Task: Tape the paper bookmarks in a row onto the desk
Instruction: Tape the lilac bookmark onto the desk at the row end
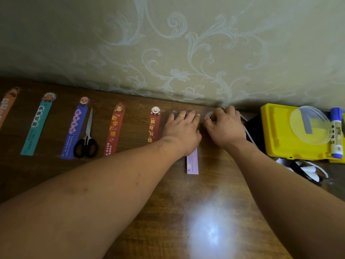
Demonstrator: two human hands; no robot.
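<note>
Several paper bookmarks lie in a row along the back of the wooden desk: an orange one, a teal one, a purple one, a red one and another red one. A pale lilac bookmark lies under my left hand, which presses flat on its upper part. My right hand has curled fingers near the lilac bookmark's top, by a small round white object. A strip of clear tape runs beyond my left fingertips.
Black-handled scissors lie between the purple and red bookmarks. At the right stand a yellow plastic case, a clear round lid and a blue-capped glue stick. A white cable and paper scraps lie nearby. The wall rises behind.
</note>
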